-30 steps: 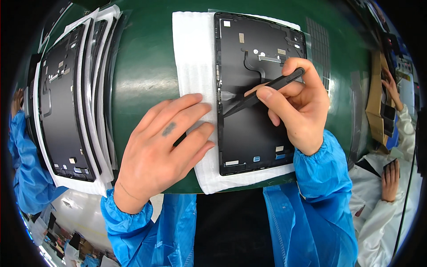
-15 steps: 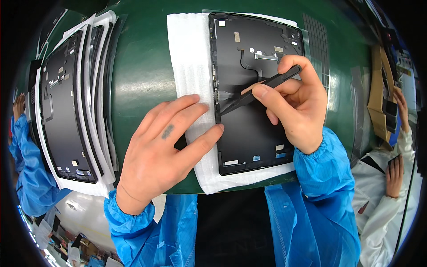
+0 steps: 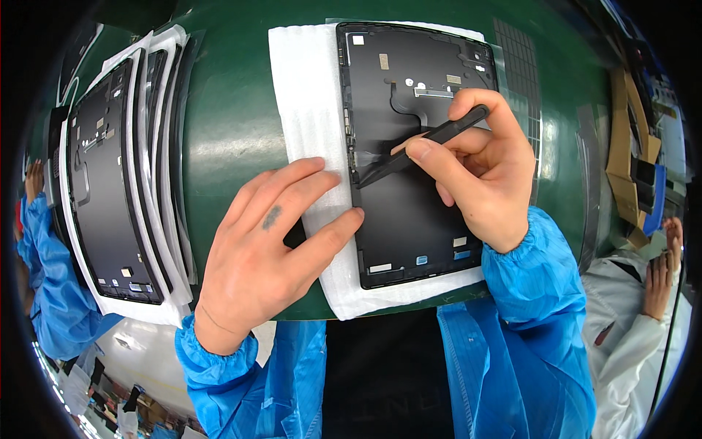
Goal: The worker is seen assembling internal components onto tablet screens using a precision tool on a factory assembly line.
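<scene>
Right hand [image 3: 486, 172]: fingers closed round a black pointed tool [image 3: 441, 134], its tip at the left edge of the black panel [image 3: 424, 219]. Left hand [image 3: 252, 245]: palm down, fingers spread, holding nothing, thumb tip at the panel's left edge. White sheet [image 3: 303, 95]: beneath the panel. Green surface [image 3: 234, 95]: under both. Stack of similar panels [image 3: 99, 197], interleaved with white sheets: well left of the panel. Cardboard box [image 3: 621, 139]: well right of the panel.

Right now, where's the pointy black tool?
In the head view, the tool is in the right hand, right of centre, tip near the left edge of the black panel beneath.
</scene>
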